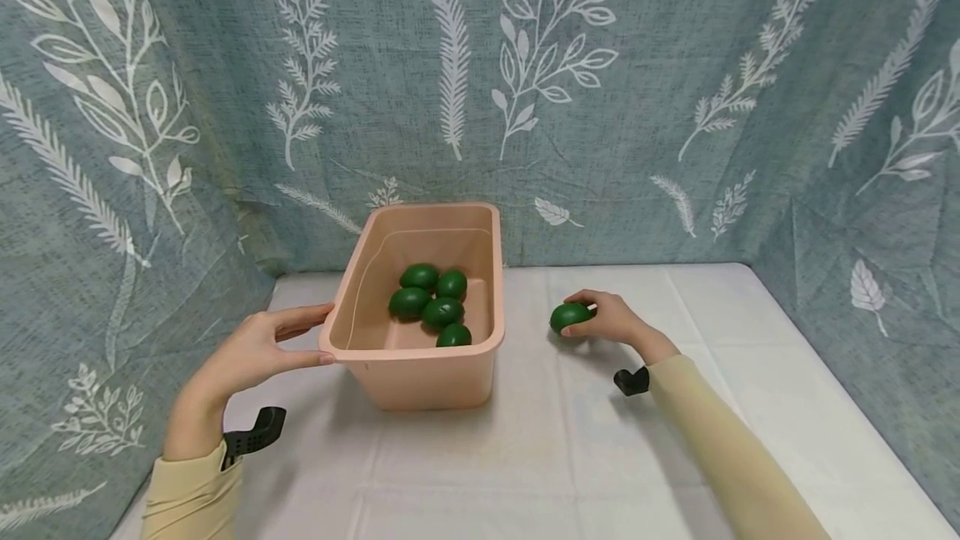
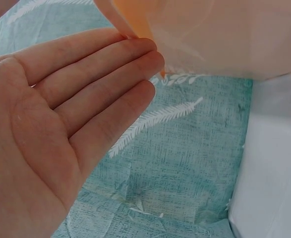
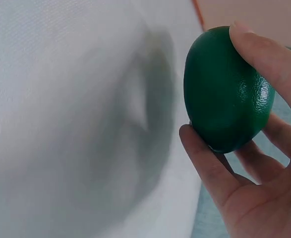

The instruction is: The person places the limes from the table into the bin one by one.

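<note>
My right hand (image 1: 609,319) grips a dark green avocado (image 1: 569,319), thumb on one side and fingers on the other. In the right wrist view the glossy, egg-shaped avocado (image 3: 224,91) is held clear of the white cloth, with its shadow beside it. At the left, my left hand (image 1: 258,348) touches the peach plastic bin (image 1: 427,382) at its near left corner. Its fingers (image 2: 100,82) are straight in the left wrist view, tips against the bin's wall, thumb mostly out of that frame. Several more avocados (image 1: 442,313) lie on the bin's floor.
A white cloth (image 1: 540,457) covers the table under the bin. Green-grey fabric (image 1: 637,107) with white leaf prints hangs behind and along both sides. Black wrist mounts (image 1: 257,433) stick out at both sleeves.
</note>
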Motion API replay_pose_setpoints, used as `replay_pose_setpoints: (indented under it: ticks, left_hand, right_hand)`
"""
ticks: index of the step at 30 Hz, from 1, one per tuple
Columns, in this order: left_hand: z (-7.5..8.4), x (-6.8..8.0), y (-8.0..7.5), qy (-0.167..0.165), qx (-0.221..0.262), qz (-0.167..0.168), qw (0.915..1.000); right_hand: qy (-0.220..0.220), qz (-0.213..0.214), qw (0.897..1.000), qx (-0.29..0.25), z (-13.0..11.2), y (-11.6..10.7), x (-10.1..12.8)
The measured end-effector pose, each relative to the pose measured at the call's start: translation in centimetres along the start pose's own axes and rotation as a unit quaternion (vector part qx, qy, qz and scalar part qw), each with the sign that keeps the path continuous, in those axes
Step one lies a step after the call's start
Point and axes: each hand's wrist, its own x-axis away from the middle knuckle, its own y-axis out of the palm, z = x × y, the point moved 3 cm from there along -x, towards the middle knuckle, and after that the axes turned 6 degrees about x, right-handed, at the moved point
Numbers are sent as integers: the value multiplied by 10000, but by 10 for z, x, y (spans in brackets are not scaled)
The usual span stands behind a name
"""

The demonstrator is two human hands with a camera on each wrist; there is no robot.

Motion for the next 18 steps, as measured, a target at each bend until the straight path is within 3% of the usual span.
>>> replay_pose_setpoints:
  ticks: [7,18]
  left_hand:
    - [1,0,1,-12,5,27,10000]
    - [1,1,0,3,32,61,10000]
  right_hand:
    - [15,54,10000,-31,-7,-14,7]
    - [-370,337,9987,104,-38,-45,19]
